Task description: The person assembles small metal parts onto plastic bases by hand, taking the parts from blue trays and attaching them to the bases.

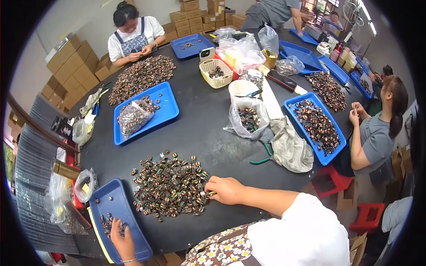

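Sorting of small copper-wound coils, seen from above. My right hand (226, 189) rests at the right edge of the coil pile (170, 186), near the table's front edge, fingertips pinched narrowly on what looks like one coil at the pile's margin. My left hand (122, 237) lies in the blue tray (128, 213) at the front-left edge, fingers curled over the few coils there; whether it grips one I cannot tell. I judge the step to be picking: one piece drawn from the pile, others set in the tray. The next move would call for lifting a single coil clear without dragging its neighbours. Beyond lie green-handled pliers (262, 157), a grey cloth (290, 148) and a second blue tray (153, 113) holding a bag of coils.
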Motion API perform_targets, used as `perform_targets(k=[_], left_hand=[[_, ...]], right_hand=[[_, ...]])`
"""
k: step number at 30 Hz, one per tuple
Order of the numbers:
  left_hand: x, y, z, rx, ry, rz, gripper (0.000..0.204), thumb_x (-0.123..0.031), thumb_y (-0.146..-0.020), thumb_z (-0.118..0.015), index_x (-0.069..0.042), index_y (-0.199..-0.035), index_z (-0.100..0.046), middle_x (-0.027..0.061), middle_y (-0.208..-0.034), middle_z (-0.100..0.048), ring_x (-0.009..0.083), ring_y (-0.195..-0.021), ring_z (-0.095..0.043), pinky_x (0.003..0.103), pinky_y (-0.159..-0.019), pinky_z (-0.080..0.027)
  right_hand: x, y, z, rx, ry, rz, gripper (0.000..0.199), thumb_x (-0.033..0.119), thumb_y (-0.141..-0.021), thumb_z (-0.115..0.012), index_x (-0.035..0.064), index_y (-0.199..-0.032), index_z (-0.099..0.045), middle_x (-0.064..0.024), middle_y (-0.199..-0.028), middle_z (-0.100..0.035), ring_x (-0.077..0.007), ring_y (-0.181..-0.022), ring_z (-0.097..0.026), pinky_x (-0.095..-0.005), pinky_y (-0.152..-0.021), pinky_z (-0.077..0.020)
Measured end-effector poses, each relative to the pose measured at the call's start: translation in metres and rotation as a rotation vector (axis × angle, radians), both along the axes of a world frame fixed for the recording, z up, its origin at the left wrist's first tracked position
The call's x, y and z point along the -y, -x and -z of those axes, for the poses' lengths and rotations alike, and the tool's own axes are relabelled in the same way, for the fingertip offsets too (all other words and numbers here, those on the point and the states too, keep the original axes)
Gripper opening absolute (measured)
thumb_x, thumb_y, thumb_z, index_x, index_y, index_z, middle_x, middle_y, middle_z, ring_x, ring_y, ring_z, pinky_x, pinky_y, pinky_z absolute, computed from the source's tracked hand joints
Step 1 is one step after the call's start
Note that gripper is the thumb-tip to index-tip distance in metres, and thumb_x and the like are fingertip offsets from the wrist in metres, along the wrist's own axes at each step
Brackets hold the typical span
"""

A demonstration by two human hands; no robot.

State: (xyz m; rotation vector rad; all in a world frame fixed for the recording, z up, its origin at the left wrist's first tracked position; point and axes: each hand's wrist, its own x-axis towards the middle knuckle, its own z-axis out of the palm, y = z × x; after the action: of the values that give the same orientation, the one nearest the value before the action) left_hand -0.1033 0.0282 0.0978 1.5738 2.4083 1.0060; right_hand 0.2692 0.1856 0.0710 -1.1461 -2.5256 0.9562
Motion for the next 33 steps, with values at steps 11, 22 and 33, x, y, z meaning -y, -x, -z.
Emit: perform_targets(k=[11, 22, 33], left_hand=[[-0.035, -0.176, 0.008, 0.156, 0.174, 0.612, 0.048, -0.002, -0.068, -0.069, -0.005, -0.114, -0.056, 0.0164, -0.115, -0.049, 0.0301, -0.094, -0.056, 0.034, -0.077, -0.048], [-0.037, -0.199, 0.043, 0.115, 0.038, 0.685, 0.022, 0.002, -0.072, -0.061, -0.005, -0.093, -0.062, 0.0132, -0.101, -0.054, 0.0293, -0.079, -0.057, 0.037, -0.070, -0.049], [-0.024, -0.174, 0.050, 0.615, 0.109, 0.411, 0.011, 0.004, -0.079, -0.059, -0.001, -0.089, -0.055, 0.0039, -0.082, -0.056, 0.0081, -0.067, -0.054, 0.020, -0.061, -0.044]], right_hand=[[0.015, -0.017, 0.006, -0.145, 0.031, 0.107, 0.023, 0.013, -0.075, -0.065, 0.0107, -0.095, -0.054, -0.0088, -0.089, -0.057, -0.0298, -0.084, -0.058, -0.0395, -0.072, -0.0475], [0.035, -0.034, 0.008, -0.151, -0.052, 0.191, 0.015, 0.012, -0.075, -0.064, 0.0085, -0.089, -0.061, -0.0074, -0.085, -0.059, -0.0265, -0.077, -0.060, -0.0362, -0.067, -0.0495], [0.031, -0.033, 0.002, 0.101, -0.082, 0.143, 0.019, 0.015, -0.070, -0.070, 0.0091, -0.081, -0.056, -0.0067, -0.076, -0.055, -0.0281, -0.074, -0.059, -0.0382, -0.062, -0.0477]])
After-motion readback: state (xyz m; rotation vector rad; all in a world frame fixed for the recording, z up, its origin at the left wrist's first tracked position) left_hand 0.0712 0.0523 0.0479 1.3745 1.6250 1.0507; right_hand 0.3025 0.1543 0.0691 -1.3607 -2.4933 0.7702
